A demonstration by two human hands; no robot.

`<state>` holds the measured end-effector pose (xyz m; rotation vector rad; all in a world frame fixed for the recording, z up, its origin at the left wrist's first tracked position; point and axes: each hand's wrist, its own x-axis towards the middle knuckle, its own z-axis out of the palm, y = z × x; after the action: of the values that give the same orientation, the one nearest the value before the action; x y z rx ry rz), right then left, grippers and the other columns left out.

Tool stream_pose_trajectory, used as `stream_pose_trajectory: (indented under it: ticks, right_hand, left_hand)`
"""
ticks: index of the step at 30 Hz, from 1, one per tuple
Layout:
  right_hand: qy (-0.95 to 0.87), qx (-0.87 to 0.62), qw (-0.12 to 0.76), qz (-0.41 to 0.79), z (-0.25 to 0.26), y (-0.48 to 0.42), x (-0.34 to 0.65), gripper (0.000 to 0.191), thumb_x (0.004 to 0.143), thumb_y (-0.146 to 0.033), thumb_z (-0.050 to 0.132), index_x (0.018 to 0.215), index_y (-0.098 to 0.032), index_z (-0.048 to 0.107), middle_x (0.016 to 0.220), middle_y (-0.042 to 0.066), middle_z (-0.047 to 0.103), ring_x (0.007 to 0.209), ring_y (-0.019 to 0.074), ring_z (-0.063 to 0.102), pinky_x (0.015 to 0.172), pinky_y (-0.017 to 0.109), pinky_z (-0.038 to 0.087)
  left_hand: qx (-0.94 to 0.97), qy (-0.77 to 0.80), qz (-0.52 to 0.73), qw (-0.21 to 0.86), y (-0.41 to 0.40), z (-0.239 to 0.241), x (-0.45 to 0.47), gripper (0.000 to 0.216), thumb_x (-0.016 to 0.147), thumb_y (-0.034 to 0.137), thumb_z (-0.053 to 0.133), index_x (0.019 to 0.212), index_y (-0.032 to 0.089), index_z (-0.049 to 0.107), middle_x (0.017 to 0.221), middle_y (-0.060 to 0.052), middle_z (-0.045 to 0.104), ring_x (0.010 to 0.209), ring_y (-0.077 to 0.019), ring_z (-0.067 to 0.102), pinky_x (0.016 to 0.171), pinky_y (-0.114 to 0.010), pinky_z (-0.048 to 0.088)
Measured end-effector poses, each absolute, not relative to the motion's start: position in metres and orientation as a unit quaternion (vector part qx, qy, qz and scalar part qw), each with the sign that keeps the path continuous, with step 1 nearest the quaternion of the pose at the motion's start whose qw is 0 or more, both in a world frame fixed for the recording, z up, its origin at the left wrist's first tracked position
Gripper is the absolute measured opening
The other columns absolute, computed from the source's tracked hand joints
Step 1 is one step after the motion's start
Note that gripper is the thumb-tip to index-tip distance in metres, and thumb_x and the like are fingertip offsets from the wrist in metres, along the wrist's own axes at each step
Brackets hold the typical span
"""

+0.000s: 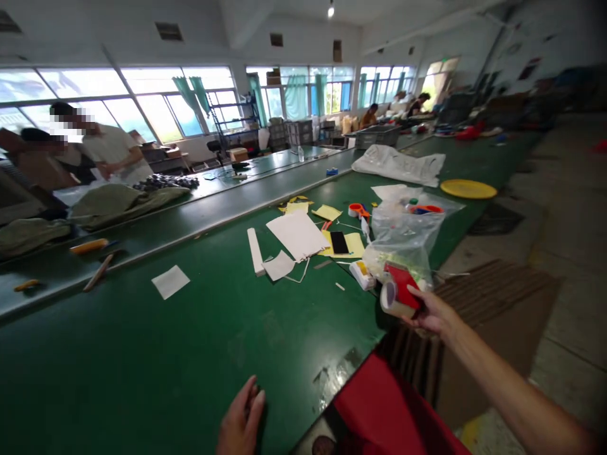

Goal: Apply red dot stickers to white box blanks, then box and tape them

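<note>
My right hand (pixel 432 313) reaches out over the table's right edge and is closed on a red tape dispenser with a roll of tape (pixel 399 296). Just past it lies a clear plastic bag (pixel 406 237) with small items inside, and a small white and yellow object (pixel 361 274) sits beside the dispenser. My left hand (pixel 241 422) rests flat on the green table (pixel 190 341) near its front edge, fingers stretched out, holding nothing. White sheets (pixel 298 235), yellow paper pieces (pixel 353 243) and a black phone (pixel 339 242) lie in the middle of the table.
A white square of paper (pixel 170 281) lies to the left. Orange scissors (pixel 358 210), a yellow plate (pixel 468 188) and a large white bag (pixel 399 165) sit farther back. People work at the far left and by the back windows. Cardboard (pixel 493 316) lies on the floor at right.
</note>
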<state>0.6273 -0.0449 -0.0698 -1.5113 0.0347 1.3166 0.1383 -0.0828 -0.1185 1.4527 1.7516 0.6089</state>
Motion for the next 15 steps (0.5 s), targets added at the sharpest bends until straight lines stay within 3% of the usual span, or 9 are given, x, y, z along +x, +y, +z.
stream_pose_trajectory:
  ticks: [2, 4, 10, 15]
  right_hand:
    - [0.020, -0.625, 0.539, 0.564, -0.076, -0.049, 0.635, 0.026, 0.087, -0.029, 0.057, 0.111, -0.021, 0.054, 0.064, 0.004, 0.068, 0.055, 0.0221, 0.065, 0.049, 0.033, 0.051]
    - [0.022, -0.613, 0.538, 0.578, -0.082, -0.051, 0.639, 0.029, 0.086, -0.030, 0.059, 0.113, -0.019, 0.054, 0.066, 0.006, 0.069, 0.055, 0.0223, 0.065, 0.049, 0.033, 0.052]
    - [0.032, -0.582, 0.568, 0.582, -0.086, -0.053, 0.629, 0.029, 0.086, -0.028, 0.058, 0.113, -0.017, 0.055, 0.065, 0.005, 0.070, 0.054, 0.0218, 0.066, 0.046, 0.032, 0.052]
    - [0.069, -0.569, 0.604, 0.554, -0.090, -0.062, 0.613, 0.024, 0.089, -0.033, 0.054, 0.106, -0.016, 0.058, 0.064, 0.005, 0.071, 0.053, 0.0218, 0.067, 0.043, 0.030, 0.052]
  left_hand:
    - [0.669, 0.598, 0.209, 0.388, -0.048, -0.117, 0.192, 0.048, 0.082, 0.043, 0.048, 0.121, 0.020, 0.061, 0.118, -0.006, 0.067, 0.105, -0.0208, 0.064, 0.094, -0.033, 0.050]
    - [0.749, 0.522, 0.169, 0.371, -0.022, -0.107, 0.243, 0.052, 0.083, 0.040, 0.046, 0.128, 0.015, 0.055, 0.126, -0.011, 0.061, 0.109, -0.0206, 0.062, 0.098, -0.033, 0.047]
    - [0.889, 0.359, 0.114, 0.262, 0.055, -0.081, 0.376, 0.065, 0.080, 0.026, 0.056, 0.141, 0.018, 0.036, 0.142, -0.009, 0.047, 0.128, -0.0221, 0.046, 0.107, -0.034, 0.038]
    - [0.940, 0.253, 0.094, 0.207, 0.112, -0.091, 0.480, 0.094, 0.074, 0.016, 0.060, 0.150, 0.024, 0.004, 0.158, -0.007, 0.017, 0.132, -0.0219, 0.041, 0.103, -0.032, 0.042]
